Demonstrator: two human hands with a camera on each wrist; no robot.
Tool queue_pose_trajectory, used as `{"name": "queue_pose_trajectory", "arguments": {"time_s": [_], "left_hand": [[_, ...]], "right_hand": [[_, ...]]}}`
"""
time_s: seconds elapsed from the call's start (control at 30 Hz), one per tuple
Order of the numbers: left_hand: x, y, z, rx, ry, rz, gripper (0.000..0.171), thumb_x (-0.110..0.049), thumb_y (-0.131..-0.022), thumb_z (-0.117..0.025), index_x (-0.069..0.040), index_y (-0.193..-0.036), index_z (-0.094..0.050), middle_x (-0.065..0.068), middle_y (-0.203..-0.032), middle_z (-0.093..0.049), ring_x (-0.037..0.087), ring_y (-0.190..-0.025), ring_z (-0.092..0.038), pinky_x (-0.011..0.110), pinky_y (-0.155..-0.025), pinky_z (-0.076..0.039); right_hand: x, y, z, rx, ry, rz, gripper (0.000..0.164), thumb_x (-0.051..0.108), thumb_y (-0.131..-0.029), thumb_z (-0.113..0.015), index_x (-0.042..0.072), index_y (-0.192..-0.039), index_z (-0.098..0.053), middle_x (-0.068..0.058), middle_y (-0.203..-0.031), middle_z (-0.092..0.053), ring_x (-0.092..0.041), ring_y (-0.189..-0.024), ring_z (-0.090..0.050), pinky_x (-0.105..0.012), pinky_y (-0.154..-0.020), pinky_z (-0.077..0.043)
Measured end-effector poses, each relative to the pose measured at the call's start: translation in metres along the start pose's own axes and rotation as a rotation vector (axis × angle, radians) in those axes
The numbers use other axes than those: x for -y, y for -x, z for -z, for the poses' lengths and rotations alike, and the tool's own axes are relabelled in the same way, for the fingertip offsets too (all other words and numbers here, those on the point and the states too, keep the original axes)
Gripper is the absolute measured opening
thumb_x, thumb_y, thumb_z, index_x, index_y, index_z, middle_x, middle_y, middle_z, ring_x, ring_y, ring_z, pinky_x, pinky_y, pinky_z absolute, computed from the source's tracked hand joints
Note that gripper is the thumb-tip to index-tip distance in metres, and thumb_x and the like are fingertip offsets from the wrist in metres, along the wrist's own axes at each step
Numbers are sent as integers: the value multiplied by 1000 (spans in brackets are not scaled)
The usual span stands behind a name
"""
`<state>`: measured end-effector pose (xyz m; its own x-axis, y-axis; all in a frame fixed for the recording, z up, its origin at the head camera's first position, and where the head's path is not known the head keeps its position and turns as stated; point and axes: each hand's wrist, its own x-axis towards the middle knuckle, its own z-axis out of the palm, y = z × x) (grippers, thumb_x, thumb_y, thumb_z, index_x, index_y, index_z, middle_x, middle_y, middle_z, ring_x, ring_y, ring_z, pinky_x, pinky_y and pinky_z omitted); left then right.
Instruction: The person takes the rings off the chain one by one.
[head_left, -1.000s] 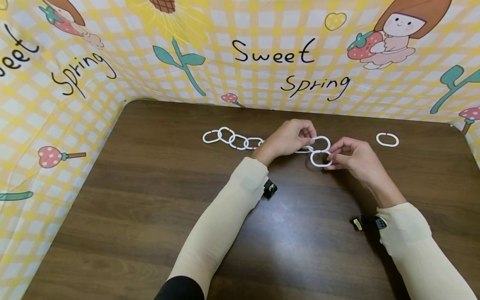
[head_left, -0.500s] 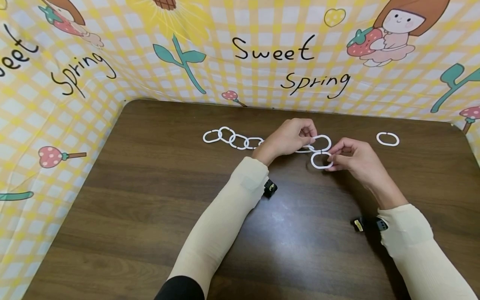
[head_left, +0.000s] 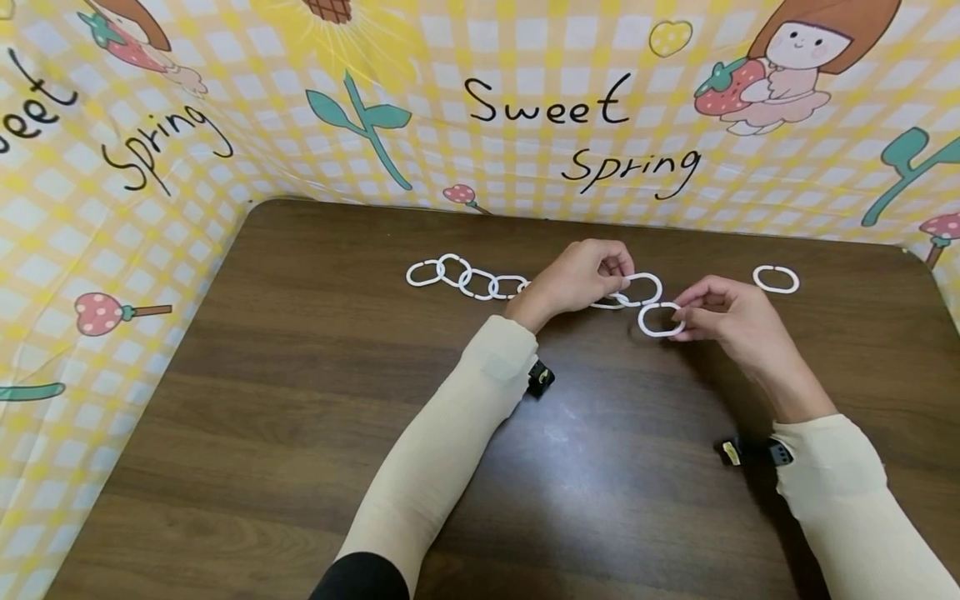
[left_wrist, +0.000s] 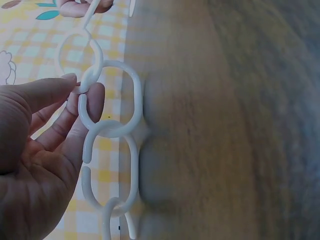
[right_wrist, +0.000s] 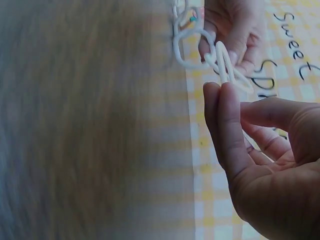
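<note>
A chain of white plastic C-shaped links lies across the back of the table and runs under my left hand. In the left wrist view, that hand pinches the chain near its right end between thumb and fingertips, beside a hanging link with a small gap in its side. The end link sticks out to the right of these fingers. My right hand pinches a single white link between thumb and fingers. Its upper edge meets the lower right of the end link in the head view.
One loose white link lies on the brown wooden table behind the right hand. A yellow checked cloth with printed figures rises along the back and left table edges. Small black devices sit at both wrists.
The right hand and its link have shifted slightly to the right, so the link overlaps less of the chain's end link. The left hand has stayed in place.
</note>
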<state>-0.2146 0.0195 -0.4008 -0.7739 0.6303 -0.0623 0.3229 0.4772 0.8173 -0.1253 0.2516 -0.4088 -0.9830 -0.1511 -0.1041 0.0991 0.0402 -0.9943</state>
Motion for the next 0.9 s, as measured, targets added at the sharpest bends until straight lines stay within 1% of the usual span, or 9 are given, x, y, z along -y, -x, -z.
{"name": "queue_pose_trajectory", "arguments": {"time_s": [0.2,0.3,0.37,0.47,0.53,0.6,0.77,0.9], "left_hand": [[1,-3,0,9,10,4,7,-11,-101,-68,-7,-105,-71,1,-94,-65,11,-86,-60,17,-79,-47],[0,-3,-1,12,14,8,8,-12,-102,-68,-7,-106,-71,1,-95,-66,12,-87,-60,17,-79,-47],[-1,-4,-1,15,22,11,9,-12,-102,-68,-6,-107,-71,2,-96,-66,12,-87,-60,17,-79,-47],[-2,-3,-2,20,31,13,9,-11,-102,-68,-5,-108,-71,2,-96,-66,13,-88,-60,17,-79,-47],[-2,-3,-2,16,36,10,9,-10,-102,-68,-4,-108,-71,3,-95,-66,13,-87,-60,18,-78,-47],[-3,-2,-2,11,41,9,9,-10,-101,-68,-4,-107,-71,3,-95,-66,14,-87,-60,18,-78,-47],[-2,-2,-2,-4,50,-1,7,-9,-101,-69,-5,-105,-72,3,-93,-67,14,-85,-60,19,-77,-47],[-2,-1,-3,-3,44,0,4,-10,-101,-69,-7,-103,-71,2,-92,-67,12,-84,-60,19,-77,-47]], "right_hand": [[4,2,23,-56,-31,-5,21,-14,-95,-63,4,-93,-74,-2,-84,-76,-11,-71,-75,-25,-66,-62],[5,3,34,-92,-42,4,20,-13,-95,-63,2,-94,-76,1,-89,-72,-12,-73,-75,-25,-66,-62],[5,4,43,-117,-64,5,21,-13,-96,-62,2,-93,-76,0,-90,-71,-13,-72,-75,-26,-65,-62],[5,7,56,-129,-142,5,23,-15,-96,-61,2,-93,-76,-1,-91,-72,-14,-73,-76,-26,-65,-62],[5,10,65,-134,-186,1,23,-15,-96,-60,2,-94,-76,-3,-88,-75,-14,-72,-76,-27,-65,-62],[5,11,72,-132,-214,2,22,-15,-97,-60,0,-95,-75,-4,-89,-75,-15,-72,-76,-27,-65,-63],[4,14,85,-185,-149,-22,21,-12,-98,-60,2,-93,-74,-3,-84,-74,-15,-67,-76,-26,-63,-62],[2,16,93,-220,-105,-39,23,-11,-99,-59,5,-92,-74,-2,-80,-74,-15,-63,-75,-25,-61,-61]]}}
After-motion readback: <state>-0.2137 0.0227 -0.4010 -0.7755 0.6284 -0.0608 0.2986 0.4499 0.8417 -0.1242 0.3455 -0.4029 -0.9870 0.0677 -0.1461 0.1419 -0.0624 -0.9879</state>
